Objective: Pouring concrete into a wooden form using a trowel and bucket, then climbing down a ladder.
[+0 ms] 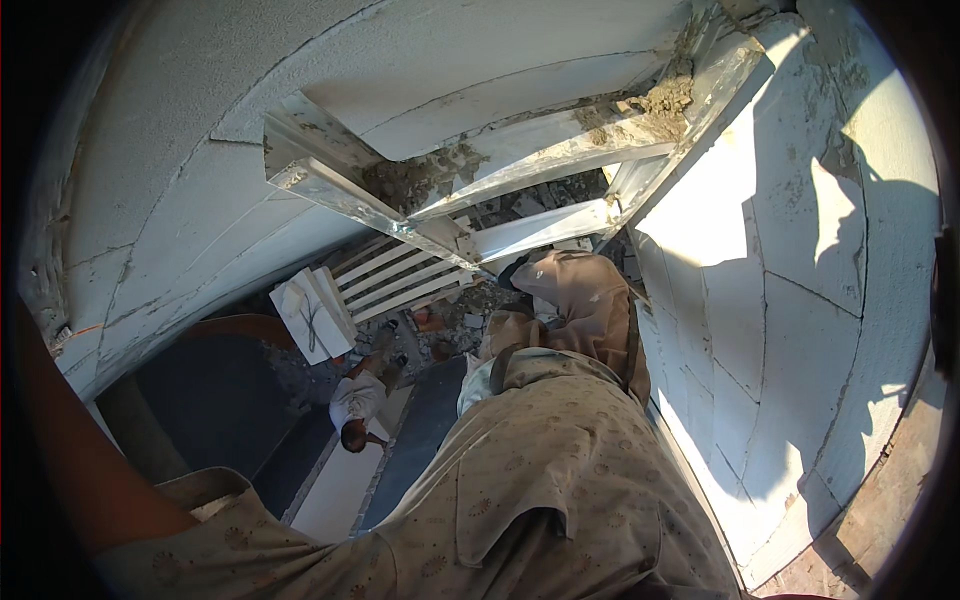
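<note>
Block walls [800,270] | metal ladder [545,155] right of left arm [90,470] | hands out of view — cannot tell grip

Ladder [436,241] between left wall [170,250] and right wall [800,225], mortar [668,96] on right end of its upper step [530,150]; slats [392,273] left of its lower step [540,231], board [290,305] at their left end, tool [310,322] on board; co-worker [357,398] down left of wearer's legs [585,300]

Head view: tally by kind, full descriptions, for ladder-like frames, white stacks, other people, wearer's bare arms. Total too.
Mortar-splashed pale metal ladder-like frame: 1
White flat-topped rectangular stack: 1
Other person in a white top: 1
Wearer's bare left arm: 1 (hand out of view)
Total: 4
</note>
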The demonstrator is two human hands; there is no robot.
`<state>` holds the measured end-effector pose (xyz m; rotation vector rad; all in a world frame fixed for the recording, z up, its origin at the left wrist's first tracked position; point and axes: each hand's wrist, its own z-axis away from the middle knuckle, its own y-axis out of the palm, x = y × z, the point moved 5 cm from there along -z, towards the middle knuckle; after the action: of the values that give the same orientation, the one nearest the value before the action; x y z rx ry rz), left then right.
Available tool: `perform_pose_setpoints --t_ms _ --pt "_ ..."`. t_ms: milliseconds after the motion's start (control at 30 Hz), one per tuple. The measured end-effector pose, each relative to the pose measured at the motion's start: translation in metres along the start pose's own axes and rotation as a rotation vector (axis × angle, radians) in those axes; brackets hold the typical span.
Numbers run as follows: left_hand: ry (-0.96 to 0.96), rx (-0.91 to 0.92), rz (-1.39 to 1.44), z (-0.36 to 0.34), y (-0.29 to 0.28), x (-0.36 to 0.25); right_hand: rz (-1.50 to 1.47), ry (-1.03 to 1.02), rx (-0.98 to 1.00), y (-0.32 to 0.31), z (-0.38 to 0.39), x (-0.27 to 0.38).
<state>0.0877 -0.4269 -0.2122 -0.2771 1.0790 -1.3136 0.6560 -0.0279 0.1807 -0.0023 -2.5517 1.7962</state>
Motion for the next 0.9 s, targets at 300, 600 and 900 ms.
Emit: perform_pose_setpoints --t_ms 300,600,900 --pt "-0.006 -0.018 0.147 -0.047 0.062 0.119 -0.064 0.048 -0.032 0.054 0.056 0.001" --pt "0.364 -0.033 0.324 -0.109 0.099 0.174 -0.186 0.075 -0.078 0.118 0.108 0.011" --pt "1.339 0.251 -0.244 -0.014 0.002 -0.337 -0.249 0.099 -0.136 0.144 0.143 0.007"
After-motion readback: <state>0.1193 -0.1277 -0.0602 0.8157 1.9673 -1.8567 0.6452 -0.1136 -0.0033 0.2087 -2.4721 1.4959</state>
